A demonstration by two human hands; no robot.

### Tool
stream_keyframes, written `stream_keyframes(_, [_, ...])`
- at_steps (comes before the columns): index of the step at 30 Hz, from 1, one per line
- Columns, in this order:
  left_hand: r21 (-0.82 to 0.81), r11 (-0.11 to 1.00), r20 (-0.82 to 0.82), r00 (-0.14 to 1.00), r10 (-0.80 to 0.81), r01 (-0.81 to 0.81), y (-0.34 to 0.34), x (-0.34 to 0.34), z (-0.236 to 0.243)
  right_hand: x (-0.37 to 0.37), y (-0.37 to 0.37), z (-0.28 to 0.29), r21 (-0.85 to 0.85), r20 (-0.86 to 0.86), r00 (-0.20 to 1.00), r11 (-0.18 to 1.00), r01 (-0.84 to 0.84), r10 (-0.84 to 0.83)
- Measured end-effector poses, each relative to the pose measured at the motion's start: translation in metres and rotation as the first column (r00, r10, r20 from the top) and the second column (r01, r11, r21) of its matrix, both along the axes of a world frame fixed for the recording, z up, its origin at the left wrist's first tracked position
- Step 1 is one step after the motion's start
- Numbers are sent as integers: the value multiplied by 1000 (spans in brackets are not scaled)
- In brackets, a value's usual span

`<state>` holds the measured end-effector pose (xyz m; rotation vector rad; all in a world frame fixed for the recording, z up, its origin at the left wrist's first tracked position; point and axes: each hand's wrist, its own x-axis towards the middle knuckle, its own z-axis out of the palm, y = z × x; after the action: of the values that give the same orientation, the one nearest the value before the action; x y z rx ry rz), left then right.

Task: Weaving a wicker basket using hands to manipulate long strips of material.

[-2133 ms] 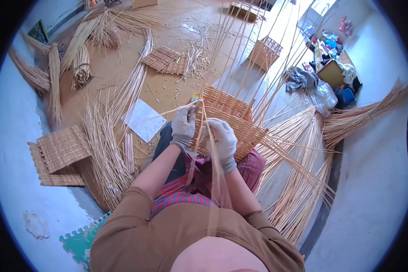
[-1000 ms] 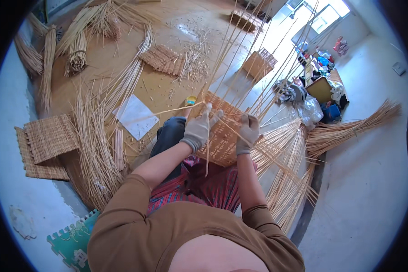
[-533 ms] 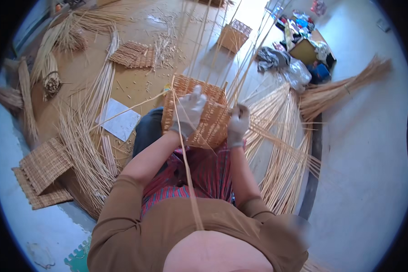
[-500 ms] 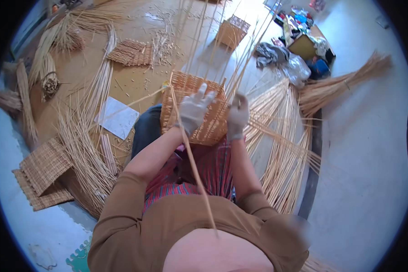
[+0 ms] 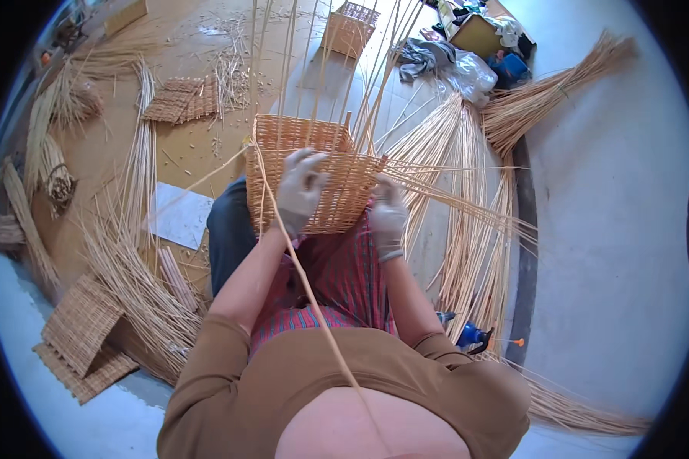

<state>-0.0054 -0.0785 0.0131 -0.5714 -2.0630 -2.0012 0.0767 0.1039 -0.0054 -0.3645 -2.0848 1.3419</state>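
A square woven basket (image 5: 344, 191) rests tilted on my lap, with long upright stakes (image 5: 287, 69) rising from its far side. My left hand (image 5: 298, 191), in a pale glove, lies against the near wall with its fingers curled; what they hold, if anything, is hidden. Beside the basket's right corner is my right hand (image 5: 388, 216), also gloved. Its fingers are bent inward and slightly blurred, so their contents cannot be made out. One long loose strand (image 5: 308, 283) runs from the basket's left corner across my left wrist and down over my chest.
Loose strands spread at left (image 5: 142, 298) and fan out at right (image 5: 467, 222). Flat woven panels (image 5: 83, 325) lie lower left; another woven piece (image 5: 184, 99) lies farther off. A smaller basket (image 5: 349, 32) stands ahead. A plastic bag (image 5: 471, 76) and a blue bottle (image 5: 471, 335) are at right.
My left hand's spread fingers have curled in. My right hand has dropped slightly toward me from beside the basket. The view has shifted, and the blue bottle now shows by my right elbow.
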Motion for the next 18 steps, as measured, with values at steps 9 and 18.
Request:
stream_keyframes(9, [375,923,113,993,42,-82,-100,-82,-80,-73,-202,93,471,15,838,735,-487,546])
stream_keyframes(18, [-203,974,-186,980,66,-104,-96,-88,-17,-48,-129,13,172,30,835,820,-546,550])
